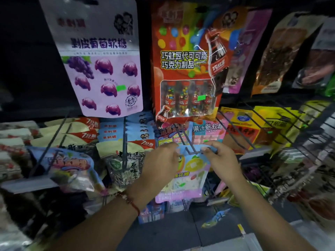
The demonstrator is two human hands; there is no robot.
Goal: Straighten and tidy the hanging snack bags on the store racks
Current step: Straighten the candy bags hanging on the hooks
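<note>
Both hands are working at the top edge of one pale blue and pink candy bag [188,171], which is hanging low in the middle of the rack, right at the front end of a dark metal hook [192,151]. The left hand [159,163] is pinching the bag's upper left corner, its fingers curled in tight around the edge, with a red beaded bracelet [129,201] sitting on that wrist. The right hand [220,157] is gripping the upper right corner, thumb and fingertips closing on the header strip just beside the tip of the hook. Whether the bag's hole is actually sitting on the hook, I cannot tell, since the fingers are covering that spot. The bag is hanging roughly upright between the two hands, its fruit pictures facing forward.

Above, a purple grape gummy bag [103,69] is hanging at the upper left, and a red chocolate bean bag [183,69] is hanging just beside it to the right, overlapping the packs behind it. Sunflower seed packs [125,165] are crowding the row to the left of the hands, and yellow packs [241,127] are sitting behind black wire hooks to the right.
</note>
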